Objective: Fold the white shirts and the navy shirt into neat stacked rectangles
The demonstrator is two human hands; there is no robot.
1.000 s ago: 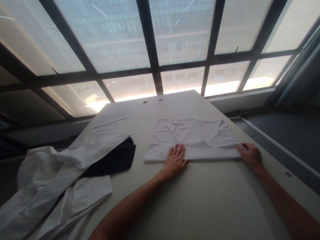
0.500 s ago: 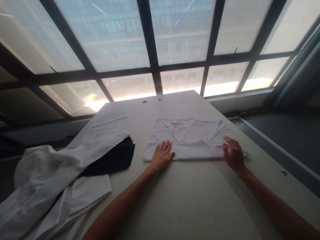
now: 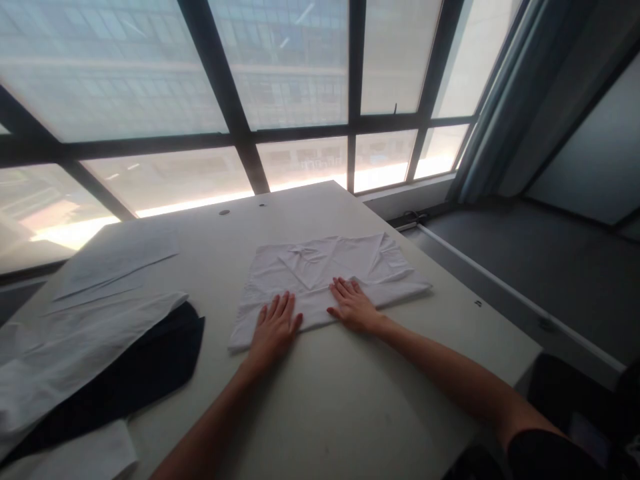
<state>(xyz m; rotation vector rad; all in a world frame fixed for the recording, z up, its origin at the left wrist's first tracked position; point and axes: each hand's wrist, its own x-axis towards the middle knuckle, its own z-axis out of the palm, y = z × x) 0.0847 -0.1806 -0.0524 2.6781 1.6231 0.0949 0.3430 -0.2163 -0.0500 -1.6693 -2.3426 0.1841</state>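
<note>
Head view: your white cloth [image 3: 313, 272] is mid-frame, flat on the white table [image 3: 310, 400]. Left hand [image 3: 275, 327] is palm-down on its near left part, fingers a bit spread, thumb out; right hand [image 3: 353, 305] is palm-down near the middle of the same edge, fingers loosely together. Neither grips anything. Done, as far as I can judge: the cloth is in a compact flat shape, with a folded band [image 3: 316, 309] along the near edge. Left: creases across the upper part, and the right tip [image 3: 421, 287] pokes out past the rest, unheld. Can't tell how many layers are under there. White fabric [image 3: 95, 350] and a dark cloth [image 3: 155, 357] at lower left are away from your hands. Vs the frame 1.0 s ago: your right hand was pinching the cloth's right end, now it's flat and much nearer the left. Left hand is still pressing the near edge. Camera has swung right, so everything sits further left in frame.
</note>
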